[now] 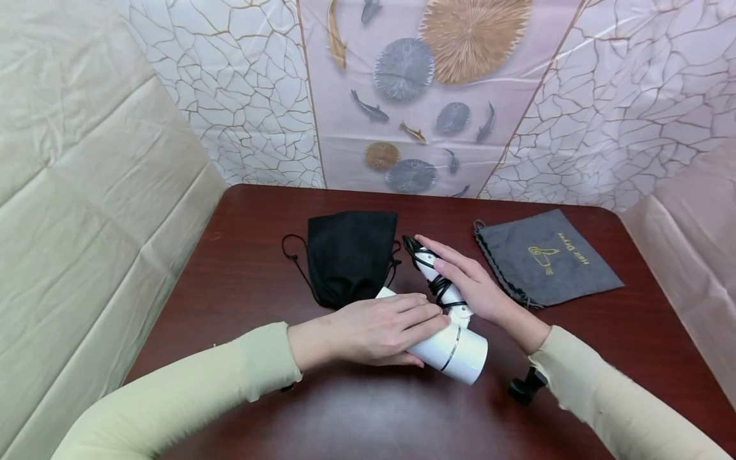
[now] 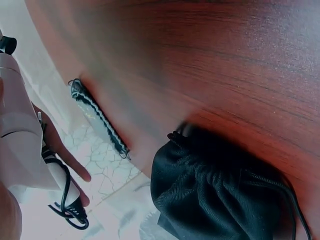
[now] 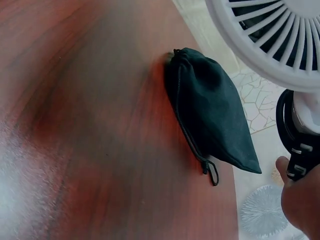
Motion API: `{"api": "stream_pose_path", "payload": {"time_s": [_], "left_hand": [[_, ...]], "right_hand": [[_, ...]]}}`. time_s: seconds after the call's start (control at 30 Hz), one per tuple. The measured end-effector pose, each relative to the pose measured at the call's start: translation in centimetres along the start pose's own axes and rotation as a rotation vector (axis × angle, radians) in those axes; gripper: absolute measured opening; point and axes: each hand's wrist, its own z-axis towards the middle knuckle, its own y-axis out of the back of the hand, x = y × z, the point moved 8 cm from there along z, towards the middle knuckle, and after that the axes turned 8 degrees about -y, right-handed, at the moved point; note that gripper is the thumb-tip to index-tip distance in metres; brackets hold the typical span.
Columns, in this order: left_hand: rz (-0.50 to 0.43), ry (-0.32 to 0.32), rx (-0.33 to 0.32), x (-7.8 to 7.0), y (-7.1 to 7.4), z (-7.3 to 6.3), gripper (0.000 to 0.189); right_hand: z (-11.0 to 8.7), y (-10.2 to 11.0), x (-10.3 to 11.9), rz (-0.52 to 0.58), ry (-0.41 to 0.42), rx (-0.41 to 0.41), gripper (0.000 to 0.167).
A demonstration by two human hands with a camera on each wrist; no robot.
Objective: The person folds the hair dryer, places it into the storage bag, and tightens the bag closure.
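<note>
Currently, from my remote seat, I see the left hand [image 1: 382, 329] gripping the white hair dryer [image 1: 462, 358] over the dark red table [image 1: 253, 255], its fingers close together across the barrel. The right hand [image 1: 477, 287] touches the handle [image 1: 453, 294], wound with black cord [image 1: 439, 287], its fingers straight; I cannot tell how firmly they press. Beyond, 1 black pouch [image 1: 352, 252] lies left and 1 grey pouch [image 1: 546, 262] right. Farthest hangs a patterned backdrop [image 1: 345, 150].

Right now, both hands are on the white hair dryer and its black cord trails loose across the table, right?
Not quite: the head view shows the black cord wound around the handle, not trailing loose. The left hand and right hand are indeed both on the white hair dryer.
</note>
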Motion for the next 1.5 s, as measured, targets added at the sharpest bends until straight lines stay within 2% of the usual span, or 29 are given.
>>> {"api": "stream_pose_path", "payload": {"time_s": [0.3,0.57,0.77,1.0,1.33,1.5], "left_hand": [[-0.012,-0.023,-0.004,-0.2,-0.3,0.2,0.07],[-0.009,-0.043,-0.018,-0.4,-0.7,0.4,0.07],[-0.064,-0.05,-0.03,-0.7,-0.7,0.8,0.067],[-0.084,-0.074,-0.02,-1.1,-0.9,1.3,0.064],[-0.091,-0.112,-0.084,-1.4,-1.3,0.4,0.06],[-0.059,-0.124,-0.078,-1.2,-1.4,0.4,0.059]], "right_hand": [[0.1,-0.3,-0.3,0.071,0.02,0.037,0.048],[0.0,-0.6,-0.6,0.078,-0.009,0.103,0.048],[0.0,-1.1,-0.3,0.098,0.033,0.16,0.047],[0.0,-1.8,-0.3,0.056,0.079,0.201,0.046],[0.1,-2.6,0.2,0.057,0.067,0.258,0.045],[0.2,-2.3,0.3,0.043,0.077,0.256,0.045]]}}
